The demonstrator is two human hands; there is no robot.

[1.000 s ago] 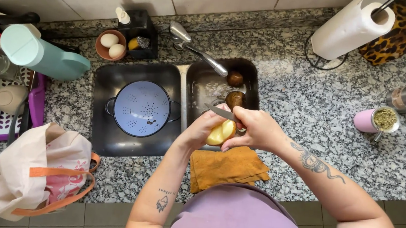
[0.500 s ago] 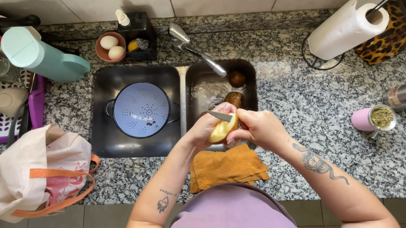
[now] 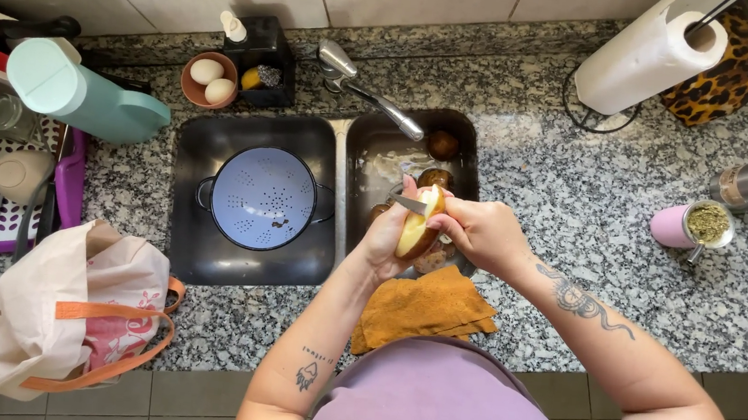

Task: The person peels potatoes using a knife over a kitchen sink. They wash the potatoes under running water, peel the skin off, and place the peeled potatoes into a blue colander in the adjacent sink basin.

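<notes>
— What sits at nine o'clock on the granite table (image 3: 577,213)?

— A cloth tote bag (image 3: 67,312), then a blue colander (image 3: 262,198) in the left sink basin (image 3: 202,257).

— And the hands?

— Over the right basin (image 3: 371,154), the left hand (image 3: 387,237) is closed around a half-peeled potato (image 3: 418,231) (pale flesh showing). At three o'clock of it, the right hand (image 3: 483,233) is clenched on a knife (image 3: 409,205), its blade laid on the potato's top.

— Further right?

— An orange cloth (image 3: 424,308) lies at six o'clock of the hands; a paper towel roll (image 3: 645,53) stands at one o'clock.
</notes>
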